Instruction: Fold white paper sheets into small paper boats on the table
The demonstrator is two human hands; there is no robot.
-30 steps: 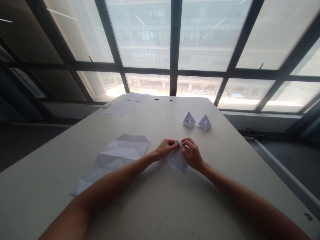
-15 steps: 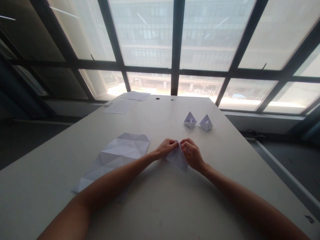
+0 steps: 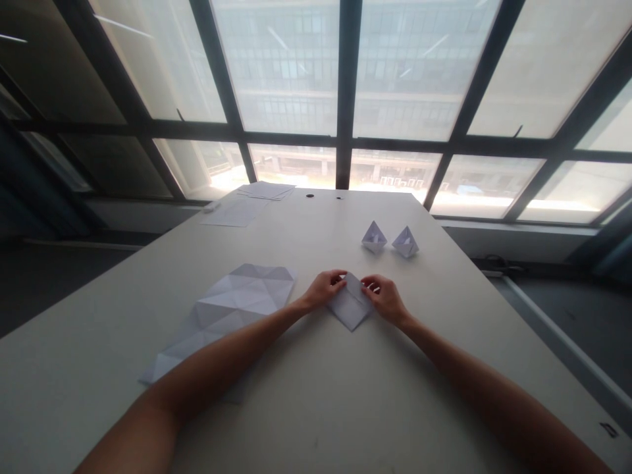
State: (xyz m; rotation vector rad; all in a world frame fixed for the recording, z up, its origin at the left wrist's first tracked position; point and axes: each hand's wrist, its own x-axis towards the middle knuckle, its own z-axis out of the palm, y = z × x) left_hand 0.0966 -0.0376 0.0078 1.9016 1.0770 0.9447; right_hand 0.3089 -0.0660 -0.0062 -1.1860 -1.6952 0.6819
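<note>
A small diamond of folded white paper lies between my hands, one corner pointing toward me. My left hand pinches its upper left edge. On the opposite edge, my right hand grips the paper with thumb and fingertips. Just beyond stand two folded paper boats, a left one and a right one. A large creased sheet spreads to the left, partly covered by my left forearm.
All of this rests on a long white table. Several loose sheets lie at its far left end. Two dark round holes mark the far edge, before tall windows with dark frames.
The folded paper has turned from a raised, edge-on fold to a flattened diamond facing up. My hands have moved slightly apart, to its two sides.
</note>
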